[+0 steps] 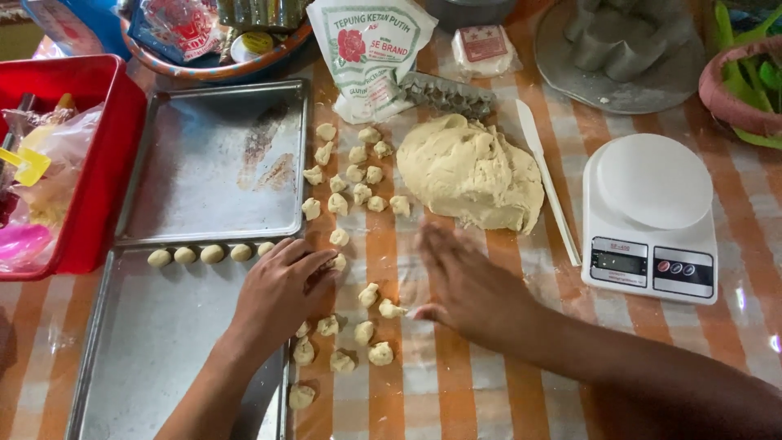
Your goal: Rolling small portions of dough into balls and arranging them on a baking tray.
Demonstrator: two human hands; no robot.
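Note:
A big lump of pale dough [472, 171] lies on the orange-checked plastic cloth. Several small torn dough pieces [356, 175] are scattered left of it and down toward me. My left hand [281, 293] rests palm down at the right edge of the near metal tray [155, 350], its fingertips touching a dough piece [337, 262]. A row of rolled dough balls [199, 254] sits along that tray's far edge. My right hand [464, 285] is flat and blurred, fingers spread, pressing on the cloth just below the big lump; whether a piece lies under it is hidden.
A second metal tray [220, 163] lies beyond the near one. White kitchen scale [649, 216] at right, a white spatula [546, 179] beside the dough, a flour bag [366, 49], a red tub [102, 155] at left, a grey lid with metal cutters [619, 57].

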